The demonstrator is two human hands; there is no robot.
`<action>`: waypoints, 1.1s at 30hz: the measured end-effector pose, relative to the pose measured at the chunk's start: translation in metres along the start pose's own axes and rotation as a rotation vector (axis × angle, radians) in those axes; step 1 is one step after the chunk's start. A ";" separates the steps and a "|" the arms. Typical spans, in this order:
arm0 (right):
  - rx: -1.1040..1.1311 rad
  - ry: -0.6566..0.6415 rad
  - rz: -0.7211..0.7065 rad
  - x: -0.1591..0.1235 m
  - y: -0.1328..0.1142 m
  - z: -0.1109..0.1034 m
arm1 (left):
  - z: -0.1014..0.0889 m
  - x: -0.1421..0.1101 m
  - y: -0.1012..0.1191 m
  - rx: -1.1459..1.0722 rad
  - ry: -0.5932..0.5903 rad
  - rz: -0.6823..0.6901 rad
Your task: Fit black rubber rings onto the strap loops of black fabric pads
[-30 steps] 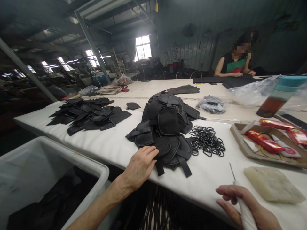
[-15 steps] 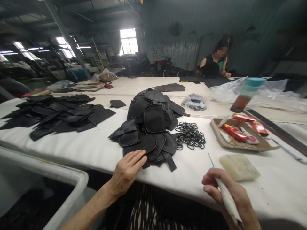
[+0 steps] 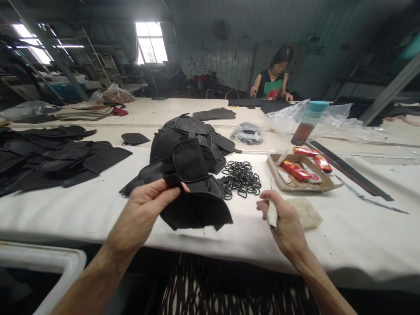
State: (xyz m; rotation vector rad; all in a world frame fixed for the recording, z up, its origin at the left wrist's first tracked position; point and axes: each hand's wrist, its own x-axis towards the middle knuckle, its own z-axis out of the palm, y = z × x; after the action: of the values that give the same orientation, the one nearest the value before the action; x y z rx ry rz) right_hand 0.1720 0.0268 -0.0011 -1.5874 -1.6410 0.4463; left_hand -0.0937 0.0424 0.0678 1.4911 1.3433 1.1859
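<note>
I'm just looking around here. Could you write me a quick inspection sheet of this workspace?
Surface: pale table, with some dark specks at right.
Work things: black piece lifted by its strap; heaped pieces behind it, black rings beside them; another pile at left.
Clutter: open box with red packets, pale block, bottle, clear plastic.
Hands: left hand grips the strap; right hand holds a thin-tipped tool.
Cables: nothing certain seen.
Surroundings: person seated across the table; bin at lower left.
</note>
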 end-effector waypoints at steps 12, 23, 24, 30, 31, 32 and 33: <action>-0.274 -0.100 -0.189 0.043 0.022 0.041 | 0.091 -0.012 -0.045 0.746 -0.021 0.479; -0.138 -0.068 -0.141 0.038 0.016 0.036 | 0.087 -0.003 -0.039 0.025 -0.145 -0.194; -0.115 -0.054 -0.132 0.036 0.014 0.035 | 0.088 -0.002 -0.039 -0.022 -0.163 -0.214; -0.009 0.075 -0.201 0.027 -0.012 0.021 | 0.094 0.003 -0.037 -0.145 -0.206 -0.254; -0.023 0.086 -0.250 0.026 -0.016 0.020 | 0.095 0.003 -0.037 -0.146 -0.210 -0.255; -0.049 0.091 -0.303 0.025 -0.019 0.020 | 0.096 0.003 -0.037 -0.145 -0.211 -0.252; -0.083 0.096 -0.358 0.025 -0.021 0.021 | 0.097 0.002 -0.037 -0.139 -0.207 -0.247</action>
State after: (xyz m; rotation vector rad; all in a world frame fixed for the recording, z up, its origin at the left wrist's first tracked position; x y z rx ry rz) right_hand 0.1452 0.0528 0.0081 -1.3119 -1.8386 0.1147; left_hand -0.0097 0.0528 0.0078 1.2705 1.2367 0.9220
